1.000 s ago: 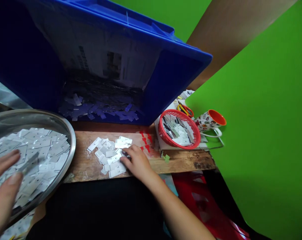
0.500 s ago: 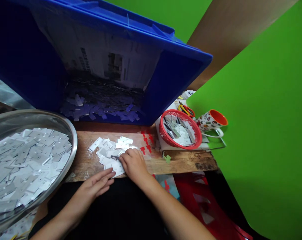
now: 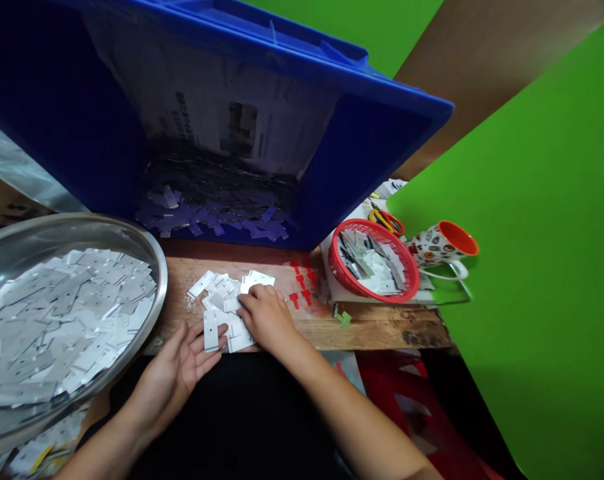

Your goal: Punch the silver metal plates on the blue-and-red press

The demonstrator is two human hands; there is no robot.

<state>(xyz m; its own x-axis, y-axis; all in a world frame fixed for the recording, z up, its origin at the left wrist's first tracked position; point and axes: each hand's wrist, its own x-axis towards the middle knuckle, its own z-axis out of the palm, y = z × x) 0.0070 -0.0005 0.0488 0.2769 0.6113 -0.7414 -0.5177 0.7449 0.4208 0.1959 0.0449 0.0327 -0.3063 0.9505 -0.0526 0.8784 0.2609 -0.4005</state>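
A flat metal plate (image 3: 211,331) with a small hole rests on the fingers of my left hand (image 3: 185,363), palm up at the bench's front edge. My right hand (image 3: 266,317) reaches over a loose pile of similar metal plates (image 3: 225,287), its fingers bent and touching the pile's right side. Whether those fingertips grip a plate is hidden. The pile lies on the wooden bench (image 3: 312,330) between the two hands.
A steel basin (image 3: 161,267) full of plates stands at left. Behind the pile, a large blue bin (image 3: 377,153) lies on its side with plates inside. At right are a red basket (image 3: 335,267) of pieces, scissors (image 3: 389,220), a patterned mug (image 3: 435,245) and small red pieces (image 3: 301,280).
My left hand has turned palm up and now bears a plate. The dark edge-on piece at my right fingertips no longer shows there. The whole view has shifted slightly.
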